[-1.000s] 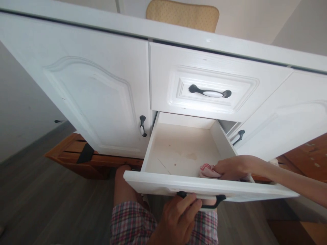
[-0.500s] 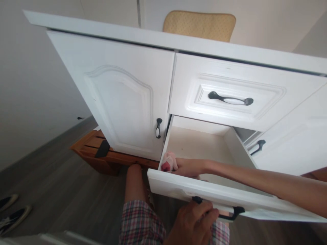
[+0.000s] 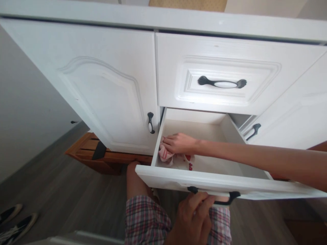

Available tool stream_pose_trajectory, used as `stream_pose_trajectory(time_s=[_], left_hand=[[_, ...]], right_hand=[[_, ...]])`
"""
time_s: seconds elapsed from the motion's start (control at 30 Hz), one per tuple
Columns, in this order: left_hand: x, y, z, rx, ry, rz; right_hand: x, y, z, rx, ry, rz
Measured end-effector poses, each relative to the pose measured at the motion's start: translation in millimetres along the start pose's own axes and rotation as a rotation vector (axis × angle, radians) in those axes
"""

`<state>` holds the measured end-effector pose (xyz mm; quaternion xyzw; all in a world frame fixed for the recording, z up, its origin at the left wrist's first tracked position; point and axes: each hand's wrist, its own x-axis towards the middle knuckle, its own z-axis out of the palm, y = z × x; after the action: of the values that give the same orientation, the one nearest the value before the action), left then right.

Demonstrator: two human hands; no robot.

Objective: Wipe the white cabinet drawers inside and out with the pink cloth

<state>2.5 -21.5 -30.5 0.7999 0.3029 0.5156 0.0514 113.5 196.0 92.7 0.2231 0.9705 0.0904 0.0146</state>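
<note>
An open white drawer (image 3: 204,183) stands pulled out of the cabinet below a closed one. My left hand (image 3: 192,214) has its fingers curled around the dark handle (image 3: 231,199) on the drawer's front. Inside the drawer, my right hand (image 3: 178,143) presses a bunched pink-and-white cloth (image 3: 165,154) into the left side, near the front corner. Small red patches (image 3: 190,166) show just right of the cloth; whether they belong to it I cannot tell. My right forearm crosses over the drawer from the right.
Above is a closed drawer with a black-and-white handle (image 3: 222,82). To the left stands a cabinet door (image 3: 107,102). A low wooden bench (image 3: 102,151) sits beneath it. My knees are under the drawer, and shoes (image 3: 19,224) are on the floor at far left.
My right hand and the cloth have moved back from the drawer's front panel along its left side. The left hand stays on the handle. The view has tilted down and closer.
</note>
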Motion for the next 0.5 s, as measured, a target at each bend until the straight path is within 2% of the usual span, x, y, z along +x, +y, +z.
stream_pose_trajectory(time_s=[0.07, 0.17, 0.27, 0.33, 0.4, 0.5], left_hand=[[-1.6, -3.4, 1.8, 0.015, 0.019, 0.029], [-3.4, -6.0, 7.5, 0.03, 0.095, 0.02], [-3.9, -6.1, 10.8, 0.046, 0.153, 0.015], [-4.4, -5.4, 10.3, 0.077, 0.142, 0.007], [-5.6, -4.5, 8.4, 0.129, 0.114, -0.003], [-8.4, -3.0, 5.9, 0.193, 0.099, 0.006]], right_hand=[[0.9, 22.7, 8.2, -0.172, 0.076, -0.141], [1.2, 63.1, 17.0, -0.334, 0.092, -0.242], [-1.6, 106.2, 14.6, -0.462, 0.05, -0.218], [-4.6, 130.1, 8.8, -0.523, 0.013, -0.198], [-6.2, 145.0, 4.2, -0.553, -0.044, -0.224], [-3.3, 148.5, 4.9, -0.554, -0.102, -0.186]])
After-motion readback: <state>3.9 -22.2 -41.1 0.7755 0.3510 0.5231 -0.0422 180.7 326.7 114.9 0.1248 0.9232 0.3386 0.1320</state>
